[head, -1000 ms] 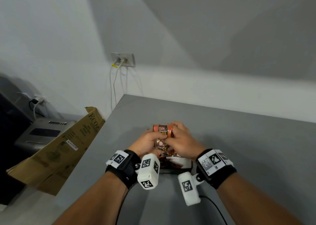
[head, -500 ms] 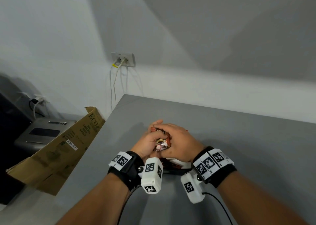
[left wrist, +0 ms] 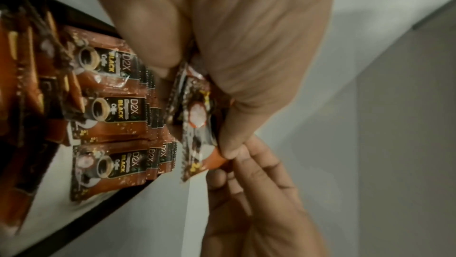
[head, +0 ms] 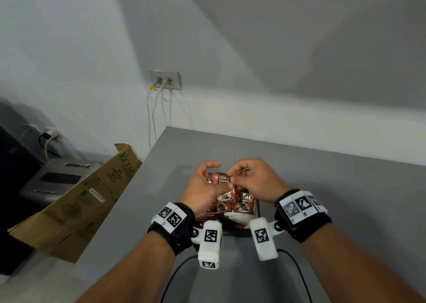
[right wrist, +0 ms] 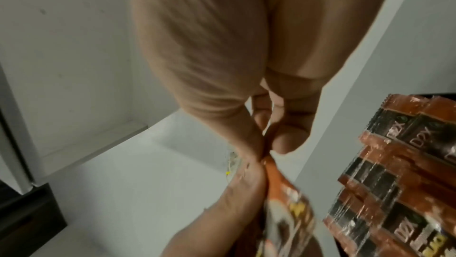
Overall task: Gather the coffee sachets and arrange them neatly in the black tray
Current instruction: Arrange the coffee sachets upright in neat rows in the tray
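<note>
Brown and orange coffee sachets (head: 219, 178) marked D2X are held just above the far end of the black tray (head: 258, 208). My left hand (head: 208, 176) grips this small bundle (left wrist: 197, 117) from the left. My right hand (head: 232, 176) pinches the orange end of one sachet (right wrist: 272, 169) between thumb and forefinger. Several more sachets (left wrist: 111, 105) lie in overlapping rows inside the tray (left wrist: 98, 220), under my wrists. In the right wrist view these rows (right wrist: 394, 183) sit at the right. My hands hide the rest of the bundle.
The grey table (head: 322, 187) stretches ahead and to the right. A cardboard box (head: 87, 194) leans off its left edge, beside a grey machine (head: 57, 178). A wall socket (head: 164, 80) with white cables is on the wall behind.
My hands, pressed together over the sachets half a second ago, have parted a little. The sachet labels show again, and my right fingers now pinch one end.
</note>
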{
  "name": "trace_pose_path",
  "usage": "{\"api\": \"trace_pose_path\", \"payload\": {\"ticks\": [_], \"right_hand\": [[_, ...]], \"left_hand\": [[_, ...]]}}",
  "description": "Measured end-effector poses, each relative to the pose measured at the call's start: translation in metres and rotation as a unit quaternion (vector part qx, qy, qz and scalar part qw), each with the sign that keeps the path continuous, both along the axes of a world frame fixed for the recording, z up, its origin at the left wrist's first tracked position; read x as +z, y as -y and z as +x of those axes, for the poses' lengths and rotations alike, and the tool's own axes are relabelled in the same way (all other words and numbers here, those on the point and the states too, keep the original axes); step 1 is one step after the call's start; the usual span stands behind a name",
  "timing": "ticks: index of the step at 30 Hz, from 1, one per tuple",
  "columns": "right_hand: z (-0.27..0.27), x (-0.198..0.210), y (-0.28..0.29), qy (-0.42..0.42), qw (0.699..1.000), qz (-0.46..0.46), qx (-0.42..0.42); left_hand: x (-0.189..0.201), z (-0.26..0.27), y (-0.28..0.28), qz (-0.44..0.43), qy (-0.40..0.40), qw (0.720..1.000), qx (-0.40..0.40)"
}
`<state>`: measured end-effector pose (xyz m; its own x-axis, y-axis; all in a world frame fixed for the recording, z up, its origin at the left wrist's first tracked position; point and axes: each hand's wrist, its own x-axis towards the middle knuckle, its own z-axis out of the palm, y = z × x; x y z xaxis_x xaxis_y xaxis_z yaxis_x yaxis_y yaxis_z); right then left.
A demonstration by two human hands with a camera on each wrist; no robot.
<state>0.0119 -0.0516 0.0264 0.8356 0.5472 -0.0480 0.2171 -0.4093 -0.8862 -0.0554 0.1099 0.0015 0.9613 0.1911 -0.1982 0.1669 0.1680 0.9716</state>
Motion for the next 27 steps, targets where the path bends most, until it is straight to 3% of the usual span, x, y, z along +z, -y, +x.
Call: {"api": "trace_pose_path", "payload": {"ticks": [5,11,14,18,22,27], "right_hand": [[-0.001,0.0,-0.002,-0.089,0.995,0.032,0.031],[0.011,-0.005,0.0,-0.013,1.0,0.016,-0.008],[0.019,-0.014,0.006,0.061,0.997,-0.046,-0.019],[0.024,-0.037,0.017,0.056,0.983,-0.174,-0.002],[0.022,-0.061,0.015,0.049,0.957,-0.283,0.026],[0.022,-0.078,0.013,0.123,0.933,-0.337,0.019]], "left_hand": [[-0.004,0.0,-0.003,0.024,0.003,0.999,-0.021],[-0.004,0.005,-0.006,0.045,-0.015,0.999,-0.015],[-0.006,0.007,-0.012,0.058,-0.046,0.997,0.012],[-0.014,0.006,-0.028,0.064,-0.08,0.992,0.071],[-0.018,0.003,-0.033,0.063,-0.106,0.99,0.073],[-0.016,0.001,-0.03,0.054,-0.117,0.99,0.053]]}}
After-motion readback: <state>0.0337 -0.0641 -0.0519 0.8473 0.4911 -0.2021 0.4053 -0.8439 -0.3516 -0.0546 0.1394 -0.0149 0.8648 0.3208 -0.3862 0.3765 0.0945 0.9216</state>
